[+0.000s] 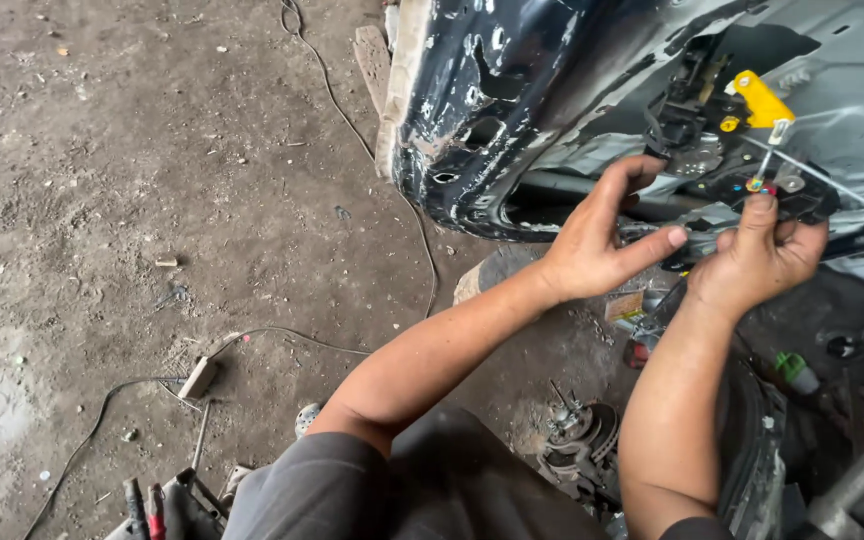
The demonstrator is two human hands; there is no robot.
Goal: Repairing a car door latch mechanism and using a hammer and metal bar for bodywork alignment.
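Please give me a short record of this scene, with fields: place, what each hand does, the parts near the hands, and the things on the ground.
Place: dirt floor beside a dark car door, inner side exposed
Left hand: at the door's lower opening, fingers spread, index finger pointing right
Right hand: fingers on the black latch
Near hands: yellow clip, thin rod
Ground: cable, tools, brake hub
Grip: unclear for both hands

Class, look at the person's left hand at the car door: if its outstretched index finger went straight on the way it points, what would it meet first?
The left hand points its index finger rightward at the right hand, so it would probably meet that hand's thumb side first; depth is unclear.
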